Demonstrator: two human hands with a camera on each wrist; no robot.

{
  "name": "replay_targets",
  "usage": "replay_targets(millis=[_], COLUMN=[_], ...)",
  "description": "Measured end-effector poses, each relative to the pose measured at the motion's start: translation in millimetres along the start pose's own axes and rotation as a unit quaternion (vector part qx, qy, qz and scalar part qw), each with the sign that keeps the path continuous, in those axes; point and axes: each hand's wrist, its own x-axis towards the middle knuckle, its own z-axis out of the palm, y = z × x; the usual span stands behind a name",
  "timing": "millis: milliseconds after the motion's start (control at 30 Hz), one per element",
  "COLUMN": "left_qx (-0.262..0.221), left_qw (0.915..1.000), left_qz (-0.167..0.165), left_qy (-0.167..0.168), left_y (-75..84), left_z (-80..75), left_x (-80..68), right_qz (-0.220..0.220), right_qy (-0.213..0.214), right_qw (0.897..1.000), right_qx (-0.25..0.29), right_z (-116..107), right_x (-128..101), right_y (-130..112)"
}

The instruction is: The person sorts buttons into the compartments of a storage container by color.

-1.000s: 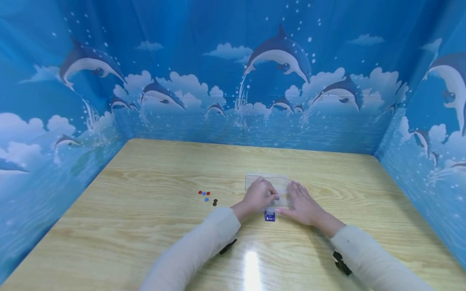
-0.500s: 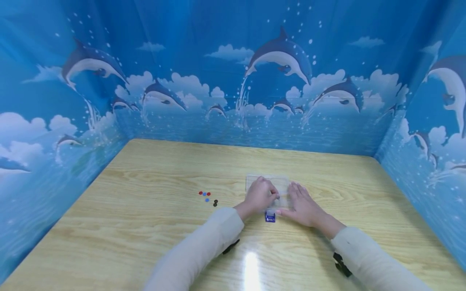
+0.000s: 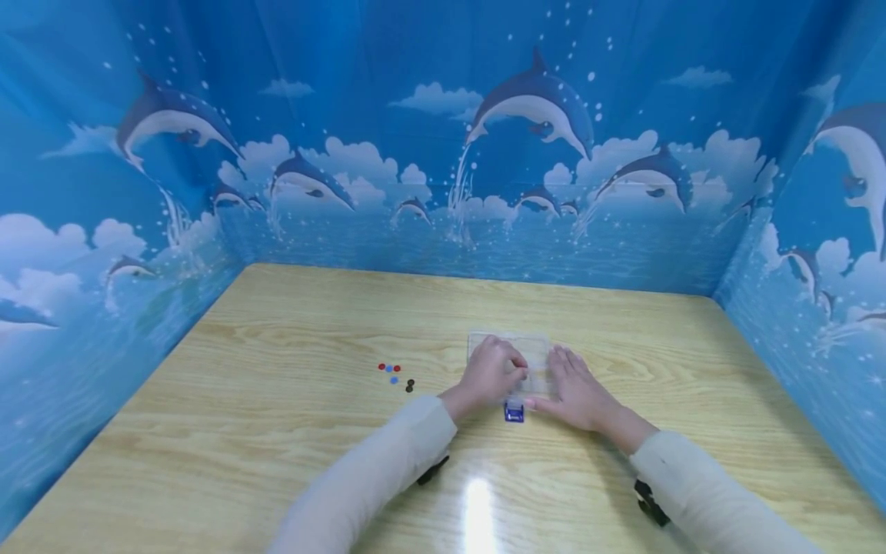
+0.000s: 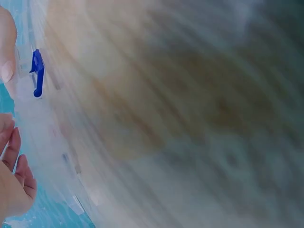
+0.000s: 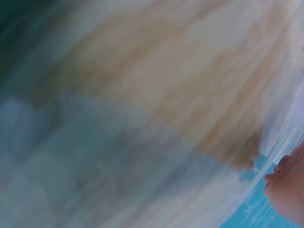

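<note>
A clear plastic box (image 3: 508,343) lies flat on the wooden table (image 3: 291,431), with a small blue latch (image 3: 513,413) on its near edge. My left hand (image 3: 493,373) sits on the box's left half, fingers curled over the lid and thumb by the latch. My right hand (image 3: 571,385) lies flat on the right half with straight fingers. The left wrist view is blurred and shows the blue latch (image 4: 37,73) close up, beside a thumb tip (image 4: 6,61). The right wrist view shows little more than blurred wood.
Several small red, blue and dark round discs (image 3: 393,373) lie loose on the table to the left of the box. Blue walls printed with dolphins (image 3: 533,108) close off the table at the back and on both sides.
</note>
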Motion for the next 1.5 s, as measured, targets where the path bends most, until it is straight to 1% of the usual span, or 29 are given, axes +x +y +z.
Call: replay_targets(millis=[100, 267, 567, 700, 867, 1100, 1367, 1500], left_qx=[-0.010, -0.005, -0.013, -0.022, -0.038, -0.032, -0.036, -0.036], left_qw=[0.9999, 0.9999, 0.9998, 0.9997, 0.9992, 0.9992, 0.9991, 0.9991], left_qz=[0.008, 0.014, 0.008, 0.000, -0.014, -0.022, -0.015, -0.016], left_qy=[0.002, 0.000, 0.009, 0.008, 0.000, -0.004, 0.015, 0.015], left_y=[-2.3, -5.6, -19.2, -23.1, -24.1, -32.1, -40.9, -43.1], left_z=[-3.7, -10.9, -19.0, -23.8, -31.3, -35.3, -42.6, -46.2], left_x=[-2.1, -5.5, -10.9, -14.4, -19.1, -23.3, -27.6, -30.4], right_qz=[0.001, 0.002, 0.006, 0.006, 0.009, 0.011, 0.012, 0.010], right_qy=[-0.002, -0.006, -0.010, -0.007, -0.006, -0.008, -0.014, -0.013], right_qw=[1.000, 1.000, 1.000, 1.000, 1.000, 1.000, 1.000, 1.000], right_qx=[-0.001, -0.003, -0.001, -0.004, -0.004, -0.003, -0.007, -0.009], right_z=[0, -1, 0, 0, 0, 0, 1, 1], right_x=[0, 0, 1, 1, 0, 0, 1, 1], right_y=[0, 0, 0, 0, 1, 1, 2, 2])
